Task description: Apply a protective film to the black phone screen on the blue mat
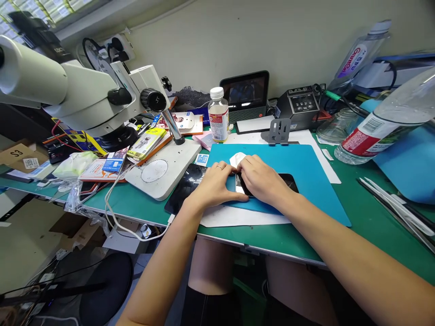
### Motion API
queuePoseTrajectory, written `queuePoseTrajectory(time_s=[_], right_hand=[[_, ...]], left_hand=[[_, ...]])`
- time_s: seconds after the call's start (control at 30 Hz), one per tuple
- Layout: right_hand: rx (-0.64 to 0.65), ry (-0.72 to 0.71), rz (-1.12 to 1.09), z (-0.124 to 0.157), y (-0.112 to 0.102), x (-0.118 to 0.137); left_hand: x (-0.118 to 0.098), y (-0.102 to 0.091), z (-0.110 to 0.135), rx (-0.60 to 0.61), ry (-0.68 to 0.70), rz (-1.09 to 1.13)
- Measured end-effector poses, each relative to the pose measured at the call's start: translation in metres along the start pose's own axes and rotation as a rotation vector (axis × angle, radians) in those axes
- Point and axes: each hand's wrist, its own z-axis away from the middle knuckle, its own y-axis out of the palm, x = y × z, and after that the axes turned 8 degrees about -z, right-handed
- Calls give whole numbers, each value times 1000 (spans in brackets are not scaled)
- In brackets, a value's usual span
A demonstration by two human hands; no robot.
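Plain pale wall (pixel 204 40) behind, dark flaking patch (pixel 190 97) low down. Bright window (pixel 73 5) top left, pale ledge (pixel 105 18) beneath. Green table (pixel 380 231) along the wall. Beige floor (pixel 29 240) lower left; round black disc (pixel 107 290) nearby, seat or base unclear.

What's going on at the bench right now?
A person is working with both bare hands on a dark phone-like device lying on a blue mat. The left hand is at the device's left end, its thumb along the near edge. The right hand lies over the device, fingertips close to the left hand's; whatever is between them is hidden. A white piece shows just beyond the fingers. The microscope stands off to the left.
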Motion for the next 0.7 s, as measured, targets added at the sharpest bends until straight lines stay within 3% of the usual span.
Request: queuePoseTrajectory(time_s=[0.2,0.53,0.7], right_hand=[[-41,38,-58,1,-4,0],[62,72,-140,1,-5,-2],[93,71,-140,0,-5,-1]], left_hand=[[-2,0,-1,-19,12,13],[-2,0,6,5,-39,117],[-1,2,6,0,31,219]])
